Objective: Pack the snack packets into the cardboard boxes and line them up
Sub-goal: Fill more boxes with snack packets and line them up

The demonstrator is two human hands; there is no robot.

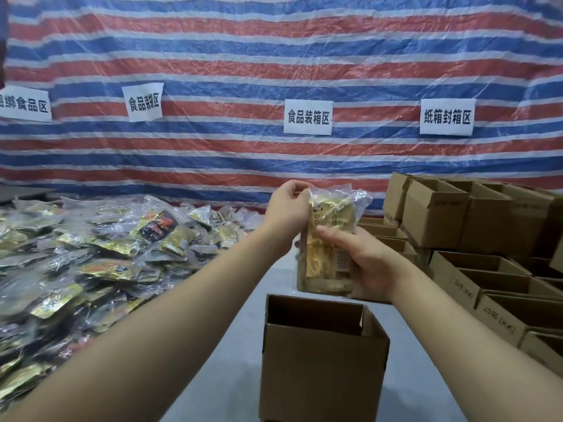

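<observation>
A gold snack packet in a clear plastic bag is held upright in the air, just above an open cardboard box at the lower middle. My right hand grips the packet's lower half from the right, thumb across its front. At the packet's top left edge, my left hand holds it with curled fingers. The box's flaps stand up and its inside is dark; I cannot tell what it contains.
A big heap of bagged snack packets covers the table's left side. Several open cardboard boxes stand in rows and stacks at the right. A striped tarp with paper signs hangs behind. Grey tabletop surrounds the box.
</observation>
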